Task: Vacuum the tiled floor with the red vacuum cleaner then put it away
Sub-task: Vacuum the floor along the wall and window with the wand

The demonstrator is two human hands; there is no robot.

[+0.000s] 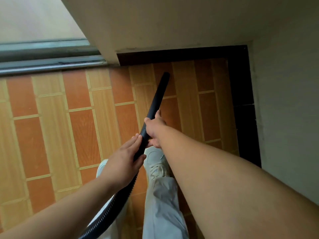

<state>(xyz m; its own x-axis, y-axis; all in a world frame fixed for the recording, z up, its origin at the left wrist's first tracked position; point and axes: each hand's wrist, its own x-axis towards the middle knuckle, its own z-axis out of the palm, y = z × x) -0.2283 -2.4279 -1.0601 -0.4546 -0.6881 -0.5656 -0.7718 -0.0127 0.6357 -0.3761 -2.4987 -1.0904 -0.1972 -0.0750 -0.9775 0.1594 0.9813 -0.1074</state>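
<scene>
The person is holding the black vacuum wand (158, 95) in both hands, and it is slanting away from the body toward the far corner of the tiled floor (77, 126). The right hand (153, 128) is gripping the wand about midway along, with its fingers curling round the tube and the thumb lying along the upper side. The left hand (124, 159) is holding the near end just behind it, with the fingers lying straight and pressed together along the tube's left side and the thumb closing over the other side. The ribbed black hose (110, 209) is running from under the left hand, curving down past the left forearm and leaving the picture at the bottom edge. The wand's open tip is pointing at an orange tile near the dark skirting (241, 100) at the foot of the pale wall (284, 100); whether it is touching the tile cannot be told. A metal sliding-door track (48, 57) is bordering the floor on the left. Below the hands, the person is standing in light shoes (155, 163) and pale trousers (162, 204).
</scene>
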